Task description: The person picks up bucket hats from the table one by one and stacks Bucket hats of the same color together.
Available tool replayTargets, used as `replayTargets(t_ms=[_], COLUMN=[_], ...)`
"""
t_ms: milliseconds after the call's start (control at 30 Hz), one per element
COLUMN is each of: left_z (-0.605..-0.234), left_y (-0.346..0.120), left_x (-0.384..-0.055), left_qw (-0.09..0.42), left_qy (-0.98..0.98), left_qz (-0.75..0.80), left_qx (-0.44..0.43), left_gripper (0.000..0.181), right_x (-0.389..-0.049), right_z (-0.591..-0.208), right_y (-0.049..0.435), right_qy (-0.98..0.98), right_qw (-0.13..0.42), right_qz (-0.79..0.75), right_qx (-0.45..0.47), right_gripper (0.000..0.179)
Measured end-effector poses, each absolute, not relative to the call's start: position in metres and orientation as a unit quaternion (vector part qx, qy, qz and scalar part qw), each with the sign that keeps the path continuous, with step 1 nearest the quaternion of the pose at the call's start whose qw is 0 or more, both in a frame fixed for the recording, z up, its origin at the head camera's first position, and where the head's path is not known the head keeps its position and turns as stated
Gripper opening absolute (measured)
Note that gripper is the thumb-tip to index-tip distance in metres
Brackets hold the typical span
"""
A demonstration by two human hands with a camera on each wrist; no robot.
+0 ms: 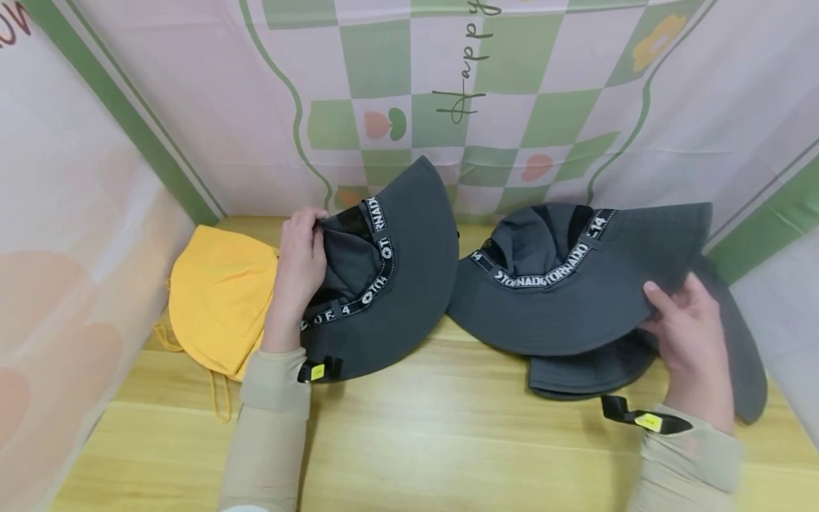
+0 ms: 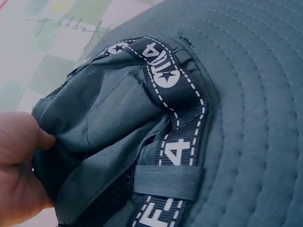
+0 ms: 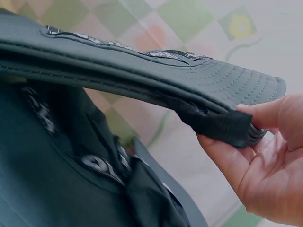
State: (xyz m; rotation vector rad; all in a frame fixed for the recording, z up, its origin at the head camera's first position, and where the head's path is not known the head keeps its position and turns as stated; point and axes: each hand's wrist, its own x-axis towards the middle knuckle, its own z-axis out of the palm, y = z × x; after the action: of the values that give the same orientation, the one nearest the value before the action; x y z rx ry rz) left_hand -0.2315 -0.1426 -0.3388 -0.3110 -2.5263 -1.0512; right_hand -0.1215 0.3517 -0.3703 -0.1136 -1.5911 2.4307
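Grey hat on the left (image 1: 390, 277): we see it in the head view at about 9 o'clock of the wooden table (image 1: 448, 434), tipped up on its brim, with the left hand (image 1: 297, 274) gripping the collapsed crown, fingers curled over the fabric at the top. Just beside it at 9 o'clock lies a yellow hat (image 1: 220, 299) with thin cords trailing toward 6 o'clock. At 3 o'clock the right hand (image 1: 687, 341) lifts the brim of a second grey hat (image 1: 576, 284); the thumb lies on top of the brim edge, the fingers beneath it. Another grey brim (image 1: 589, 373) shows under this one, touching the table.

The left wrist view alone shows the crown (image 2: 109, 118) close up: soft creased cloth pinched at 9 o'clock by the thumb (image 2: 28, 137), and a plain loop (image 2: 168, 182) holding the black band (image 2: 177, 118) against the stitched brim. The right wrist view alone shows the raised brim (image 3: 142, 71) edge-on, its rim and a dark tab (image 3: 222, 125) pinched between thumb and fingers (image 3: 232, 161), with a further hat dim beneath.

Writing: the band on the right hat reads "TORNADO" twice over, then "14". The left band shows "F", "4", "14" and a star in a circle. The backdrop (image 1: 473, 107) bears "Happy" in script. Small yellow labels (image 1: 648, 421) on both wrist straps are too small to read.
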Motion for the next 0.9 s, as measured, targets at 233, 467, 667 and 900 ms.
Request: replayTargets(t_ms=[233, 467, 667, 900], left_z=[-0.343, -0.348, -0.351, -0.355], left_y=[-0.132, -0.12, -0.109, -0.099], left_x=[-0.233, -0.235, -0.234, -0.233], left_qw=[0.181, 0.171, 0.144, 0.122], left_qy=[-0.895, -0.888, -0.897, -0.902], left_qz=[-0.38, -0.382, -0.37, -0.356], left_qx=[-0.147, -0.188, -0.195, -0.21], left_gripper=[0.024, 0.023, 0.026, 0.026], right_x=[-0.132, -0.139, -0.143, -0.148], right_z=[-0.372, -0.373, -0.374, -0.373], right_y=[0.33, 0.314, 0.297, 0.28], right_qy=[-0.557, -0.619, -0.661, -0.703], right_qw=[0.092, 0.064, 0.028, -0.02], right_qz=[0.825, 0.783, 0.75, 0.711], right_qx=[-0.018, -0.024, -0.021, -0.021], right_gripper=[0.034, 0.035, 0.037, 0.041])
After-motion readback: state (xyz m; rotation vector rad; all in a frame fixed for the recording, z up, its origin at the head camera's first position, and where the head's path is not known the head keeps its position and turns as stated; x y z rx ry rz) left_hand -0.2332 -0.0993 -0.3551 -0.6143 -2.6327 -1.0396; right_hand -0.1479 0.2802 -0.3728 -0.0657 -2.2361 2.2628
